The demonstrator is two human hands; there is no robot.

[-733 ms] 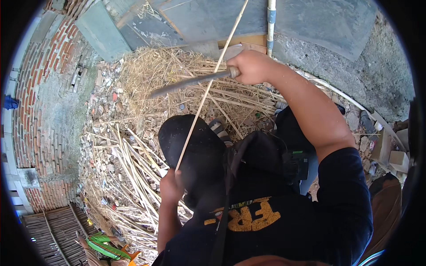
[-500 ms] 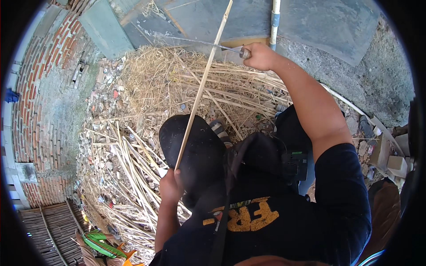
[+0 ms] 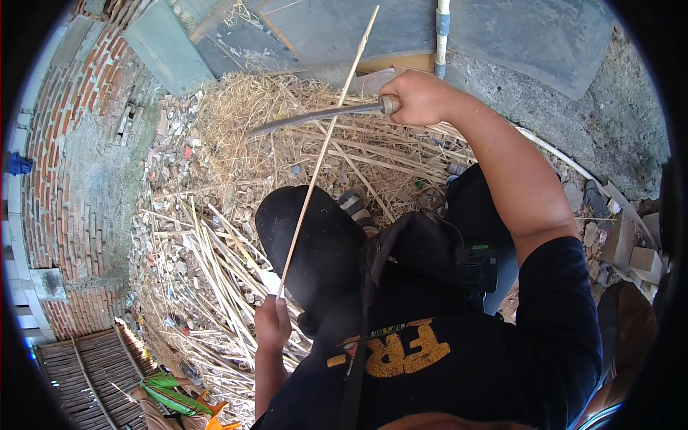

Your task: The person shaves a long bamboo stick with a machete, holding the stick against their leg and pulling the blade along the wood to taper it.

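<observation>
Clearly, the long knife (image 3: 301, 120) carries the main risk: a skewed edge could slide down the stick (image 3: 322, 158) toward the left hand (image 3: 272, 322) or the knee (image 3: 330, 229) beneath it. The stick slants from seven o'clock up to twelve, and the blade crosses its upper part; whether they touch I cannot tell. The left fingers are curled tight around the stick's lower end; a loose hold there could let it twist. At one o'clock the right hand (image 3: 414, 100) has its fingers wrapped round the knife's handle. Beyond it, the white pipe (image 3: 443, 36) might limit a wide swing. Straw (image 3: 240, 115) heaps at eleven, loose strips (image 3: 215, 265) lie at eight, and another person's green clothing (image 3: 172, 396) shows between seven and eight.
</observation>
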